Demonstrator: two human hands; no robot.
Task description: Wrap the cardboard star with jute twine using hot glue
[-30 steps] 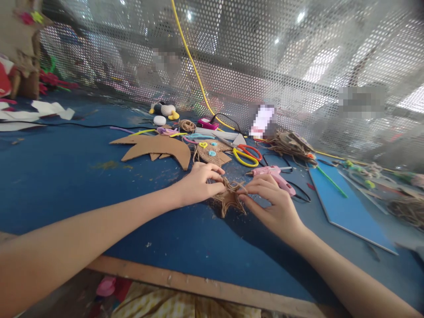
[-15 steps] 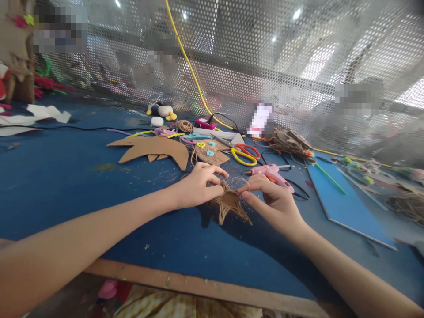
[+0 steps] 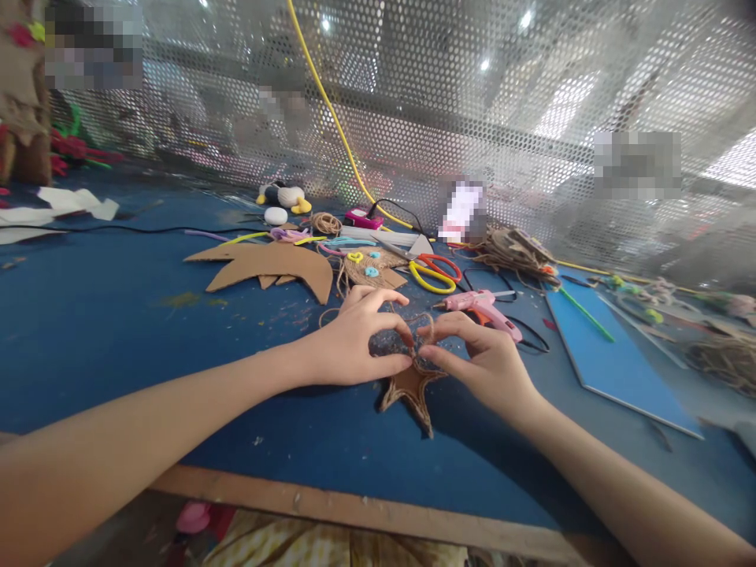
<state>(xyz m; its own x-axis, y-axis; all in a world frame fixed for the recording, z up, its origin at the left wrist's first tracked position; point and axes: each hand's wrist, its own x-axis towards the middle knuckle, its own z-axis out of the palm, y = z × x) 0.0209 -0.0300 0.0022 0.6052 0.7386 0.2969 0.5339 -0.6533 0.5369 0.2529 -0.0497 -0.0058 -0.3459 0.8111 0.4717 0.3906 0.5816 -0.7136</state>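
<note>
A small cardboard star [image 3: 409,383] edged with rows of twine is in front of me, its lower points angled toward the table's front edge. My left hand [image 3: 360,339] pinches its upper point between thumb and fingers. Close beside it, my right hand [image 3: 481,354] is closed on the loose twine [image 3: 430,321], which arcs up from the star between both hands. The fingertips hide where the twine meets the star. Just behind my right hand lies a pink glue gun [image 3: 481,305].
Beyond the hands are scissors [image 3: 434,276], a twine-covered disc [image 3: 369,270], cardboard cutouts [image 3: 272,264] and a twine coil [image 3: 326,224]. A blue board [image 3: 614,354] lies at right. A lit phone [image 3: 461,211] leans against the perforated metal screen [image 3: 383,118]. A black cable [image 3: 147,229] crosses the left side.
The star has turned and shifted slightly toward me. My left thumb and fingers have moved right onto its upper point, and my right hand has come closer to them.
</note>
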